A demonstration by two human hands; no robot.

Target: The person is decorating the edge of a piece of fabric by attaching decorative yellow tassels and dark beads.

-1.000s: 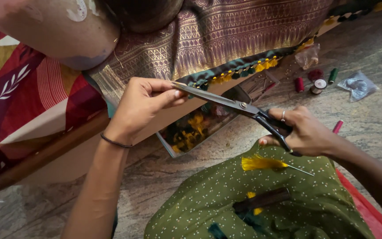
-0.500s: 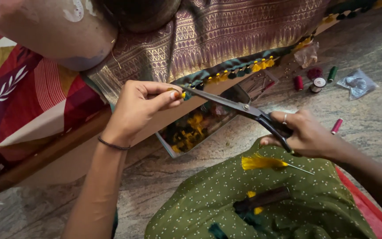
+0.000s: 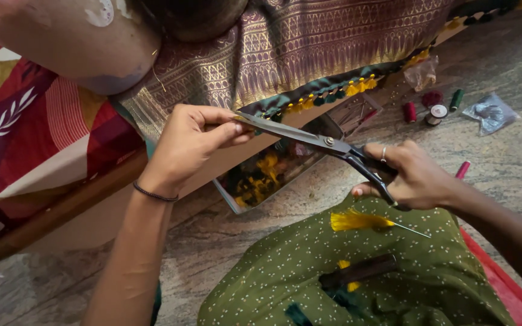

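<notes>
Scissors [image 3: 324, 142], held in the right hand [image 3: 415, 175] with fingers closed through the black handles; long axis runs from lower right to upper left, blade tips pointing at the left hand [image 3: 191, 142], whose fingertips pinch something small at the tips, in front of the brocade cloth [image 3: 333, 42].

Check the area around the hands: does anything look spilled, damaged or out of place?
Nothing looks spilled or damaged. A yellow tassel with a needle lies loose on the green cloth, and thread spools sit scattered on the stone floor.
</notes>
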